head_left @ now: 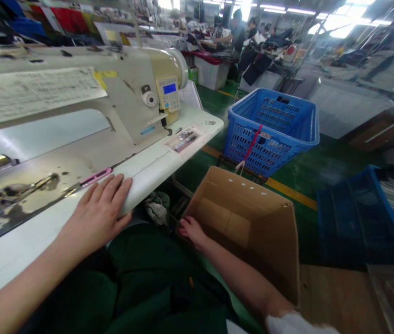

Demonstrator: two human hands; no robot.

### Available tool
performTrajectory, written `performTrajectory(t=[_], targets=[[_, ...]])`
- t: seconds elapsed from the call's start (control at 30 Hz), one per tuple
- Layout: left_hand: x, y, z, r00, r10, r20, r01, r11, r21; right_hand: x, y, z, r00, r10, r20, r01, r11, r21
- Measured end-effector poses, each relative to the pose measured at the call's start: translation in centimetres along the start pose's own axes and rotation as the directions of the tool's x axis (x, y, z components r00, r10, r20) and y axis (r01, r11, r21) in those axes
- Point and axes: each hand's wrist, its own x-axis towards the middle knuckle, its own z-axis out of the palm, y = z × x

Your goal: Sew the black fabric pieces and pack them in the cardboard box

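Note:
My left hand (101,211) lies flat on the front edge of the pale sewing table (155,169), fingers a little apart and holding nothing. Just beyond its fingertips rests a pink-handled tool (96,177) with a metal tip. The fingers of my right hand (193,232) are curled over the near left edge of a brown cardboard box (266,199), whose visible inside holds nothing. A large cream sewing machine (130,88) with a small blue display stands on the table above my left hand.
Behind the box stands a blue plastic basket (270,125) with a red strap. Another blue crate (353,222) is at the right. Farther back are white bins (212,72), piled cloth and two people. Dark green fabric covers my lap.

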Motion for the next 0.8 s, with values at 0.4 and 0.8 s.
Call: performTrajectory(t=[0.4, 0.8], targets=[[-0.4, 0.1, 0.2, 0.999, -0.032, -0.016, 0.032, 0.999, -0.024, -6.2, 5.0, -0.8, 0.993, 0.06, 0.103, -0.024, 0.945, -0.325], [-14.3, 1.4, -4.4, 0.867, -0.352, -0.354, 0.194, 0.891, -0.412, -5.1, -5.7, -0.4, 0.879, -0.307, 0.366, 0.453, 0.78, -0.433]])
